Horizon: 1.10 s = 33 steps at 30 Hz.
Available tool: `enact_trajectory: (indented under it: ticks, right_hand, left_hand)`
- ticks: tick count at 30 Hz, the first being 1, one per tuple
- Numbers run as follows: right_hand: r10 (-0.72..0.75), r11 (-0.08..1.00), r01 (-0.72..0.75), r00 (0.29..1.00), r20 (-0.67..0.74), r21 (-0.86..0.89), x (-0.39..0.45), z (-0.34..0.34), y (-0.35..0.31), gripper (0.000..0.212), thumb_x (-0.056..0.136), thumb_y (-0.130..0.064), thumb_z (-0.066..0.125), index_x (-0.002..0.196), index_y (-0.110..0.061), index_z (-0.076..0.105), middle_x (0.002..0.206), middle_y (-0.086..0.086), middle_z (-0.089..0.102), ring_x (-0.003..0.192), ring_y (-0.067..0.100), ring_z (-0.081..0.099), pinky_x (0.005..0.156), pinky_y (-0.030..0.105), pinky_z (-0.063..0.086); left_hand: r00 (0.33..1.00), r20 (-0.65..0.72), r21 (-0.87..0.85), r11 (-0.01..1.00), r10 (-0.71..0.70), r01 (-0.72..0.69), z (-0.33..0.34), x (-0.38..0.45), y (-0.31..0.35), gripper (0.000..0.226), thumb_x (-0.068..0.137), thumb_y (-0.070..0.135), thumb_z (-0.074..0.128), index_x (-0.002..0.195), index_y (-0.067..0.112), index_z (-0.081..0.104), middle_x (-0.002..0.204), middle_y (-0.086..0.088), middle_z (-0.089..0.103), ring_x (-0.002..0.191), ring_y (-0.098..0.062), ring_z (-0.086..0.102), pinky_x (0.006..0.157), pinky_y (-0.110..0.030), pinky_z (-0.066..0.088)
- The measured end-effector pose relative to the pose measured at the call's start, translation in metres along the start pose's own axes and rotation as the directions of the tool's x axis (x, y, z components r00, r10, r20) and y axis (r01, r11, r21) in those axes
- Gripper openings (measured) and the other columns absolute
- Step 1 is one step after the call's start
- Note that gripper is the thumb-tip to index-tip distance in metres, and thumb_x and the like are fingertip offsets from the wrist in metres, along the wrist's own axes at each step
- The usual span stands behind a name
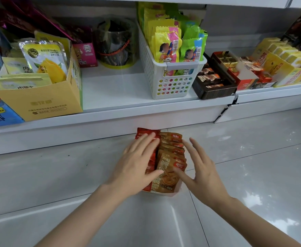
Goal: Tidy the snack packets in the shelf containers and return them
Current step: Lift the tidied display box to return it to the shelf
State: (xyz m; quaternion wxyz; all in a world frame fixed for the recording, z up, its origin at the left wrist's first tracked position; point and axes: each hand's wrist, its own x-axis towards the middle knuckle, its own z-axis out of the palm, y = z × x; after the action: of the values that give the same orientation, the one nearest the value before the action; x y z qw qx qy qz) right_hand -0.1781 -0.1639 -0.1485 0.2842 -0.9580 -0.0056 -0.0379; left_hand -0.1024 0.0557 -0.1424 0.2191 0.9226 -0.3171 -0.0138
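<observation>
The left hand [137, 163] lies flat with fingers straight and spread, pressing on the row of red snack packets [147, 135]. The right hand [200, 168] is likewise spread, its thumb touching the front brown snack packet [169, 172] while its fingers rise beside the brown row. Both rows stand side by side in a small white container [165, 194] resting on the grey tiled floor [253, 175], just in front of the white shelf [110, 97]. Above, the shelf carries a yellow cardboard box [44, 102], a white perforated basket [171, 81] of yellow and green packets, and a brown chocolate tray [212, 86].
</observation>
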Motion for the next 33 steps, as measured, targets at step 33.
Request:
enact_trajectory:
  ticks: [33]
  right_hand:
    - [0.308,0.61,-0.566,0.815,0.491,0.555,-0.019,0.046,-0.027,0.061,0.091,-0.052,0.061,0.145,-0.052,0.032,0.11,-0.041,0.062,0.106,-0.02,0.056,0.08,0.006,0.044]
  left_hand:
    - [0.742,0.288,-0.825,0.236,-0.605,0.513,0.031,-0.07,0.011,0.068,0.073,0.038,0.082,0.125,0.055,0.042,0.127,0.016,0.063,0.107,0.007,0.063,0.077,-0.008,0.05]
